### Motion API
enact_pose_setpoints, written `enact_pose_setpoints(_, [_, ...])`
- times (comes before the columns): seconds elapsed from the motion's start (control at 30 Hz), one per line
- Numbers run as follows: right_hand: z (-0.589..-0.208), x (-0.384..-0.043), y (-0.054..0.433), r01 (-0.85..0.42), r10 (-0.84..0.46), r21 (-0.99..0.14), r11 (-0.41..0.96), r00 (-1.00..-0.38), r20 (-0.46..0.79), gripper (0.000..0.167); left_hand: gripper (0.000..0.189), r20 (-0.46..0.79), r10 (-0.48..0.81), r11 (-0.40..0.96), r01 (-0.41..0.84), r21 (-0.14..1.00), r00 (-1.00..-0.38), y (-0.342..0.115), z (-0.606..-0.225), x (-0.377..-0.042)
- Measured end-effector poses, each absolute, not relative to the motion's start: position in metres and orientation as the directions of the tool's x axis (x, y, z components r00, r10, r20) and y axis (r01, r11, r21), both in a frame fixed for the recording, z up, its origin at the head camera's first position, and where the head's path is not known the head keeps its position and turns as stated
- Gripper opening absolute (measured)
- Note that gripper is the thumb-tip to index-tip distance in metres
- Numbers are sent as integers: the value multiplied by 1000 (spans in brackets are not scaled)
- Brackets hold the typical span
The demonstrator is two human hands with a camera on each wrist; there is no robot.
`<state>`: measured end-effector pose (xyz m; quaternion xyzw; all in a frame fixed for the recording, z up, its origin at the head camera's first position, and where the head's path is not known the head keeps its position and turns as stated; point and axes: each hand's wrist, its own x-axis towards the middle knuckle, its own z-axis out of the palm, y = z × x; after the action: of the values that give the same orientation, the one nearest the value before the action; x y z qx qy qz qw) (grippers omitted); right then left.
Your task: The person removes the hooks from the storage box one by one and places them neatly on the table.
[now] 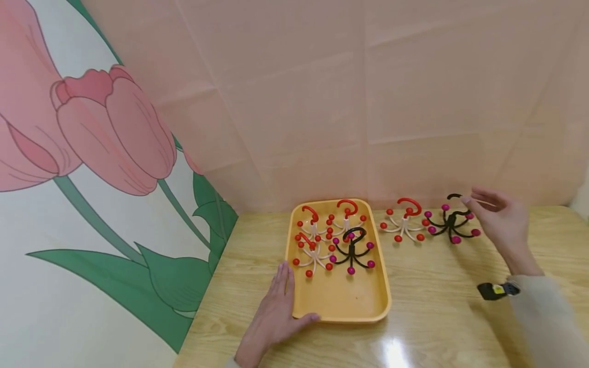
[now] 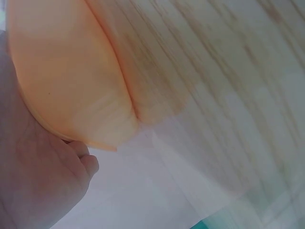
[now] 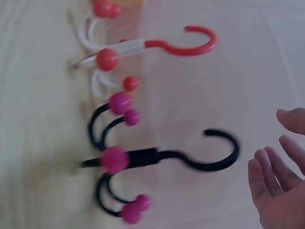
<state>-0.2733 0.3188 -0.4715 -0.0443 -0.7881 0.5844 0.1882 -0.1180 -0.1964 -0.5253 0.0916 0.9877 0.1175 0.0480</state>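
My left hand rests against the front left corner of a yellow tray, its fingers straight along the side and the thumb at the front rim. In the tray stand several multi-armed hook racks: white ones with red hooks and red balls, and a black one with magenta balls. On the table right of the tray stands another white and red rack, with a black and magenta rack beside it. My right hand is just right of that black rack's hook, fingers apart from it in the right wrist view.
The wooden table meets a pinkish cloth backdrop right behind the tray and racks. A wall with painted tulips borders the left side. The right wrist carries a dark strapped device.
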Motion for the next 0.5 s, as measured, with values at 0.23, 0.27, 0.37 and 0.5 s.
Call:
enact_pose_setpoints(0.23, [-439, -268, 305, -212, 219, -892, 398, -923, 317, 45, 129, -78, 190, 955, 166, 247, -979, -195, -523, -119])
enact_pose_setpoints(0.27, [-436, -268, 303, -219, 203, -884, 412, -924, 324, 45, 129, -78, 192, 954, 167, 248, -978, -195, -523, -119])
enact_pose_setpoints(0.37, [-428, -267, 294, -265, 154, -849, 457, -916, 369, 43, 129, -71, 198, 953, 176, 245, -978, -195, -523, -118])
enact_pose_setpoints(0.5, [-420, -263, 277, -330, 67, -797, 505, -906, 418, 36, 129, -71, 201, 954, 178, 243, -977, -195, -523, -118])
